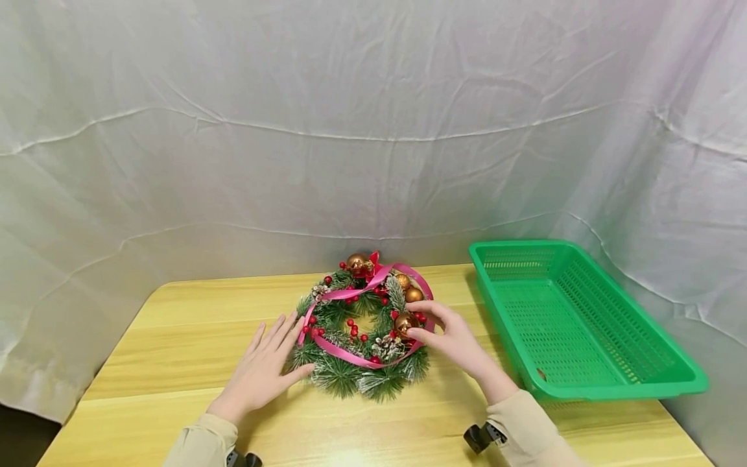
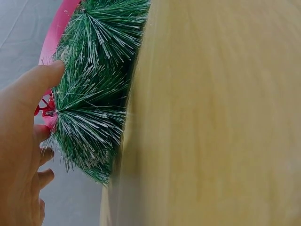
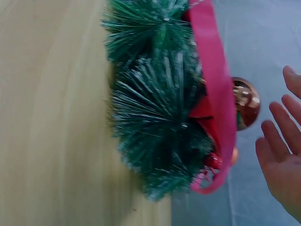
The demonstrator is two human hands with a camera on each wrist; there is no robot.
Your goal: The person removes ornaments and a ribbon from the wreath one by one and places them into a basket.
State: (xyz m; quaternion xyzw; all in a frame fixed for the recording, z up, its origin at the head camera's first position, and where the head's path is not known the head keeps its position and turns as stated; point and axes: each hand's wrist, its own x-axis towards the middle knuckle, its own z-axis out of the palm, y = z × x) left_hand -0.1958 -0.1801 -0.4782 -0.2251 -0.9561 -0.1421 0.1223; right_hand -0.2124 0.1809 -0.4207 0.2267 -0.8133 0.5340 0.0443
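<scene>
A green Christmas wreath with frosted pine tips, red berries and baubles lies on the table. Pink ribbon loops loosely over its top. At the wreath's left side, my left hand has its fingers extended and thumb spread; in the left wrist view the thumb reaches the pine needles beside the ribbon. My right hand is at the right side, close to a shiny copper bauble. In the right wrist view its fingers are apart from the bauble, holding nothing.
A green plastic basket with perforated walls stands on the right of the wooden table. A pale cloth hangs behind the table and along its sides.
</scene>
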